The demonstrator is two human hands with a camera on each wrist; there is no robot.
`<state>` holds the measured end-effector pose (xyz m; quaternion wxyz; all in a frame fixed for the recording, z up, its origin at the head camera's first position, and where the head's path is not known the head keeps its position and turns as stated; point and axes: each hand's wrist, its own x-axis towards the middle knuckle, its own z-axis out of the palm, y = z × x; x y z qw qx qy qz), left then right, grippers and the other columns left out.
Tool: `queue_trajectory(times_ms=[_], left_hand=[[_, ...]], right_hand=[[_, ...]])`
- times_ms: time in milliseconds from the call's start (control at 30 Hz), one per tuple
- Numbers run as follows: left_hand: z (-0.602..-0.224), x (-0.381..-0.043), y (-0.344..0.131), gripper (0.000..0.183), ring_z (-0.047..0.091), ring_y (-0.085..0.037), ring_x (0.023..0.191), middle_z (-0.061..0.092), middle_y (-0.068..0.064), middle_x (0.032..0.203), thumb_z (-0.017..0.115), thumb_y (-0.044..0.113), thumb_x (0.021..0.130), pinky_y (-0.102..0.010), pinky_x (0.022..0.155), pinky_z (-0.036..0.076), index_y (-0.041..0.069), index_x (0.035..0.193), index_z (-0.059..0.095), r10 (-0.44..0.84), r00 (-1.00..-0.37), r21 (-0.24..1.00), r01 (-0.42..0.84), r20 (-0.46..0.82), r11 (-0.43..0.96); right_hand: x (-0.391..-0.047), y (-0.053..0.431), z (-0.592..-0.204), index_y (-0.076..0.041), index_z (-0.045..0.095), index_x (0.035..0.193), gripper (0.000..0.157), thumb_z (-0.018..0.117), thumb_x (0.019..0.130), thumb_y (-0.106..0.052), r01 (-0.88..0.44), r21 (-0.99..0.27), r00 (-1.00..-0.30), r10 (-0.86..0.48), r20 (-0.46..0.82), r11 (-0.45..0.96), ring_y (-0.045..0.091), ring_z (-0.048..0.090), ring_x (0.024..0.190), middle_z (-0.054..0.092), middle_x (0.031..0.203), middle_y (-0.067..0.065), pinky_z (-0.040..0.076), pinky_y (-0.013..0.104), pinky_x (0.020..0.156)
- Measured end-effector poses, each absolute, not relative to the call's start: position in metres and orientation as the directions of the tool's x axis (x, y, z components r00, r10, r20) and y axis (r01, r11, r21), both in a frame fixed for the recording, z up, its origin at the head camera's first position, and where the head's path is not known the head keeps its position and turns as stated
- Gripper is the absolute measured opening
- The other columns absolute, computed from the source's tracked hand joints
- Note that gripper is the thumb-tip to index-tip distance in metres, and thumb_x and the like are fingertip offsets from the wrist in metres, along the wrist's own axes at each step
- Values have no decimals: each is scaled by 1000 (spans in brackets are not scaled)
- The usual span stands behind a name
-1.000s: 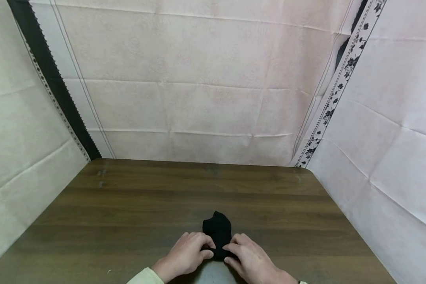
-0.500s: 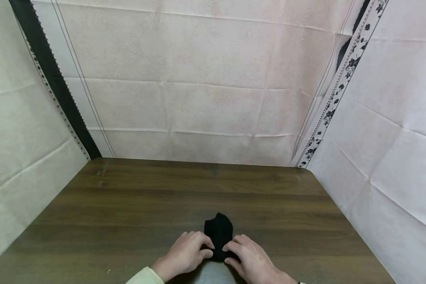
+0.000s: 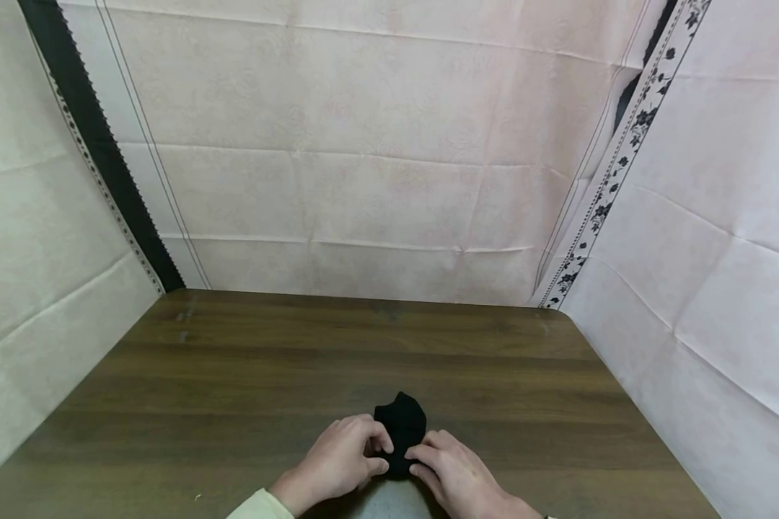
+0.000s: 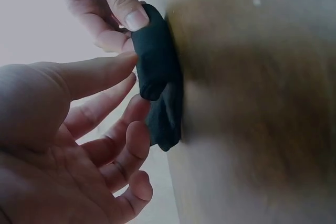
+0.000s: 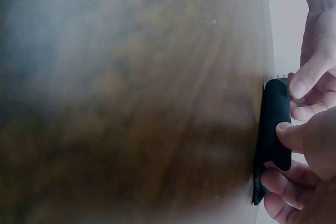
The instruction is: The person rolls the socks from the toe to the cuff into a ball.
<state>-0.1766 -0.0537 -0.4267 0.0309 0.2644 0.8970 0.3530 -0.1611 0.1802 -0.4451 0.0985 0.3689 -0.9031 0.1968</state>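
A black sock [image 3: 401, 422] lies on the wooden table near its front edge, its near end turned over into a roll. My left hand [image 3: 347, 458] is at the roll's left end, with thumb and forefinger tips right at the cloth. My right hand [image 3: 457, 472] pinches the roll's right end between thumb and fingers. In the left wrist view the sock [image 4: 155, 51] shows its rolled end and a loose fold beneath, and the right thumb presses on top. The right wrist view has the sock [image 5: 275, 124] at the table's edge, with right-hand fingers under the roll.
The brown wooden table [image 3: 285, 360] extends away from the hands. White cloth panels with folds, among them the back panel [image 3: 363, 180], stand around it on three sides. A tiny pale speck [image 3: 197, 497] lies on the table at the front left.
My left hand has lifted slightly and its fingers have shifted at the roll's left end. The right hand stays almost where it was. The sock has moved very slightly right.
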Motion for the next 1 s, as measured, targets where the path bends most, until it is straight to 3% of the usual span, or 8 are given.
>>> queue_trajectory(times_ms=[500, 1000], left_hand=[[-430, -176, -53, 27, 47, -3, 70, 52, 14, 81, 86, 13, 77, -27, 66, 41, 25, 87, 64, 516, -850, 638, 455, 104, 621], [-434, -181, -56, 14, 50, -1, 68, 56, 17, 76, 79, 14, 86, -29, 71, 42, 22, 91, 69, 531, -843, 683, 440, 90, 583]], right_hand=[[-164, 180, -443, -15, 75, 109, 14, 67, 98, -19, -692, -306, -722, -632, 283, 653, 0, 46, 77, 56, 91, -12, 44, 19, 66], [-162, 184, -442, -15, 76, 110, 17, 71, 96, -24, -705, -273, -708, -621, 336, 655, 4, 49, 84, 57, 97, -9, 46, 21, 70]])
